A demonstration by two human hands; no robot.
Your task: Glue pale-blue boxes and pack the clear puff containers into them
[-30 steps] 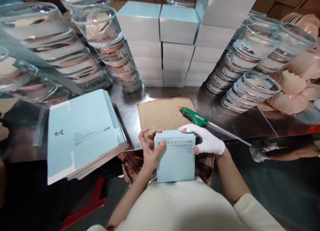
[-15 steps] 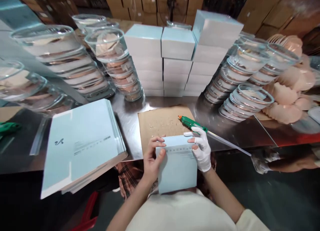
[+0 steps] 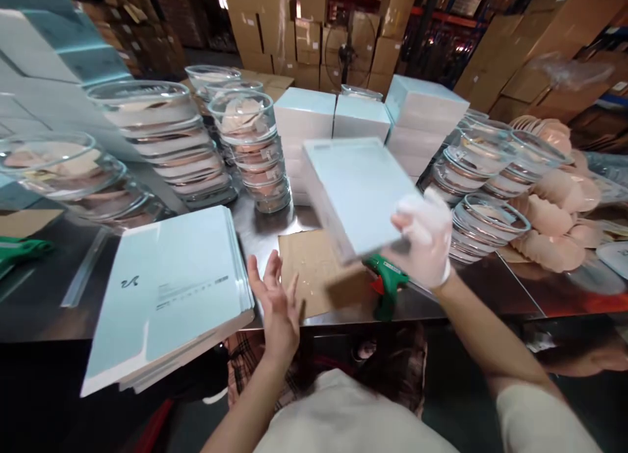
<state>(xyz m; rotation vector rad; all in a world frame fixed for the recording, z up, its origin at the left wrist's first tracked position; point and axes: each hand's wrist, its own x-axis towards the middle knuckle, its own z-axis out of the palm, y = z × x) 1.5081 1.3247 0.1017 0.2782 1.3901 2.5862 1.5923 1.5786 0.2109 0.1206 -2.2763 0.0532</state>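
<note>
While lifted above the table: pale blue box [image 3: 358,194], tilted, blurry, in the air over the brown card.
Right hand [image 3: 424,237]: white glove, fingers closed on the box's near corner.
Left hand [image 3: 275,306]: bare, fingers spread wide, holding nothing, at the table edge beside the brown card [image 3: 318,270].
Glue gun [image 3: 387,283]: green, lying on the card under the box.
Flat boxes [image 3: 169,292]: stacked on the left.
Bowls [image 3: 252,152]: glass, stacked on both sides.
Boxes at the back [image 3: 360,116]: stacked in rows.
</note>
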